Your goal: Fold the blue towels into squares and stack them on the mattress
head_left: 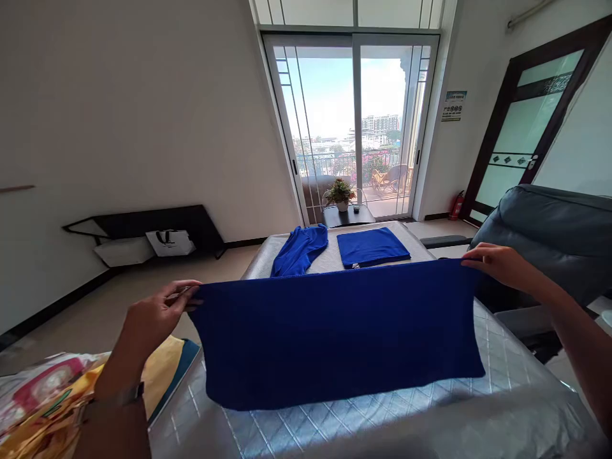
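1. Left hand (165,309): thumb and fingers pinch one upper corner of the blue cloth (339,338). Right hand (492,262): same pinch, opposite upper corner.
2. Blue cloth: deep, even blue, plain, stretched wide; top edge nearly straight, sides bowed inward, lower corners rounded.
3. Location: held up over the near part of the quilted, silvery surface (502,357), hiding some of it. Whether the lower edge touches is unclear.
4. Beyond the top edge: rumpled blue garment (300,250) on the left, folded blue cloth (373,247) on the right, apart, both on the surface.
5. Farther out: yellow packages (52,408) beside the left forearm; dark armchair (549,236) beyond the right hand; potted plant (340,194) past the far end.
6. Orientation: long axis runs side to side, hand to hand, right end slightly higher; short sides hang downward.
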The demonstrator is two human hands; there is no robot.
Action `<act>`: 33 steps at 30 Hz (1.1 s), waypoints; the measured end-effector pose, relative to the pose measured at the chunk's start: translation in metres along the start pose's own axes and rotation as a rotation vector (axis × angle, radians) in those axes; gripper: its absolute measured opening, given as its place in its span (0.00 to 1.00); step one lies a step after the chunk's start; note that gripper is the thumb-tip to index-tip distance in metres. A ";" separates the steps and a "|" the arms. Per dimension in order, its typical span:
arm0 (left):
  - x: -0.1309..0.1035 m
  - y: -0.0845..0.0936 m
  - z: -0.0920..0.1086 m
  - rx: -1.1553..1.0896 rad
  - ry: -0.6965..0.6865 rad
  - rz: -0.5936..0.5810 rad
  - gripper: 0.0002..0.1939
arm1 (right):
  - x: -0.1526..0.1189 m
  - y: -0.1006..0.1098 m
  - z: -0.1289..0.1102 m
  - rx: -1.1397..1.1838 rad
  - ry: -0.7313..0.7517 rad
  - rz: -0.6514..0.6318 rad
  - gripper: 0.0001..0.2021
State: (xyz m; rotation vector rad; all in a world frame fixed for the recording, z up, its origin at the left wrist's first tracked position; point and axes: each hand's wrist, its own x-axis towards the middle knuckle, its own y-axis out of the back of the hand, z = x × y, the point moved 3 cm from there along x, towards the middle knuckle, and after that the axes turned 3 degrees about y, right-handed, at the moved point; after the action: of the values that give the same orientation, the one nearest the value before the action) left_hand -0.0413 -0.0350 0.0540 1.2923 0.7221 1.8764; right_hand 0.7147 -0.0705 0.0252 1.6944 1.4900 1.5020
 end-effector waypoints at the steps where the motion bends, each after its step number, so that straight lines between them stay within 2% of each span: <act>1: 0.001 0.003 0.006 -0.028 0.020 0.042 0.22 | 0.008 0.004 -0.002 -0.041 0.001 0.067 0.30; 4: -0.011 0.015 0.017 -0.156 0.103 0.131 0.25 | 0.014 0.014 -0.012 -0.074 -0.044 0.213 0.30; 7: -0.041 0.024 0.016 -0.239 0.133 0.205 0.25 | -0.004 0.017 -0.019 0.006 -0.120 0.273 0.28; 10: -0.078 0.015 -0.001 -0.230 0.230 0.142 0.23 | -0.037 0.001 -0.017 0.094 -0.150 0.255 0.27; 13: -0.114 -0.013 -0.023 -0.215 0.264 -0.022 0.21 | -0.071 -0.036 -0.006 0.182 -0.171 0.191 0.23; 18: -0.172 -0.074 -0.049 -0.321 0.240 -0.251 0.18 | -0.115 -0.121 0.012 0.341 -0.283 0.104 0.22; 20: -0.190 -0.088 -0.056 -0.308 0.221 -0.299 0.17 | -0.128 -0.148 0.015 0.336 -0.306 0.051 0.23; 22: -0.204 -0.094 -0.062 -0.289 0.189 -0.321 0.17 | -0.140 -0.165 0.018 0.326 -0.312 -0.014 0.23; 24: -0.215 -0.093 -0.067 -0.263 0.171 -0.321 0.17 | -0.151 -0.172 0.021 0.318 -0.309 -0.066 0.22; 27: -0.226 -0.089 -0.073 -0.228 0.173 -0.339 0.16 | -0.166 -0.170 0.027 0.308 -0.312 -0.101 0.20; 33: -0.239 -0.091 -0.073 -0.192 0.157 -0.343 0.15 | -0.188 -0.168 0.034 0.308 -0.350 -0.165 0.18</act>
State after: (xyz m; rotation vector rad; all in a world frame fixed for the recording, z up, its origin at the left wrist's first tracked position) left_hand -0.0331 -0.1819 -0.1677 0.8483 0.7695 1.7285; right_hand 0.7045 -0.1703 -0.2083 1.8346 1.6759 0.8705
